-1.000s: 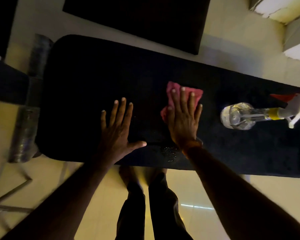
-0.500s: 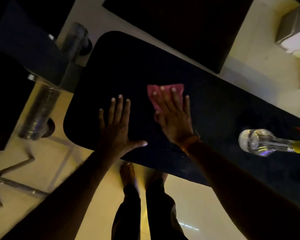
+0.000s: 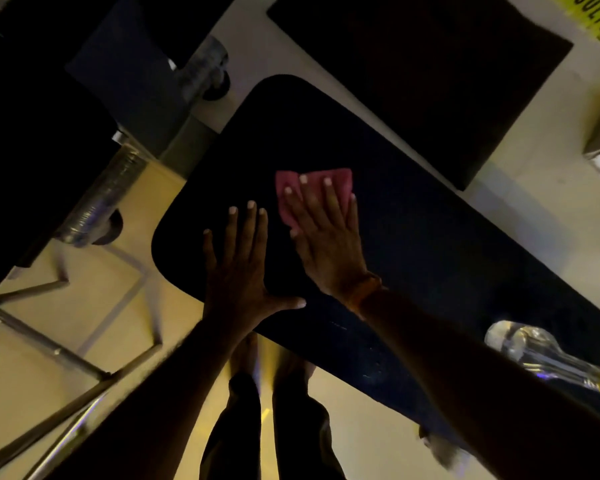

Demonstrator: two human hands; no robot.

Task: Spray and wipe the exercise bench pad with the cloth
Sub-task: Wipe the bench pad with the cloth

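Note:
The black bench pad runs diagonally from upper left to lower right. A pink cloth lies flat on it near its rounded left end. My right hand presses flat on the cloth, fingers together and covering most of it. My left hand rests palm down on the bare pad just left of the cloth, fingers spread, holding nothing. A clear spray bottle lies on its side on the pad at the right edge; its head is cut off by the frame. Small droplets glint on the pad near my right wrist.
A grey metal bench frame with a silver roller stands at the left. Metal floor bars cross the pale tiled floor at lower left. A black mat lies beyond the pad. My feet stand below the pad's near edge.
My right hand has slid the cloth leftward along the pad toward its rounded end. The view has tilted and shifted, so the bottle now sits at the right edge. My left hand stays planted.

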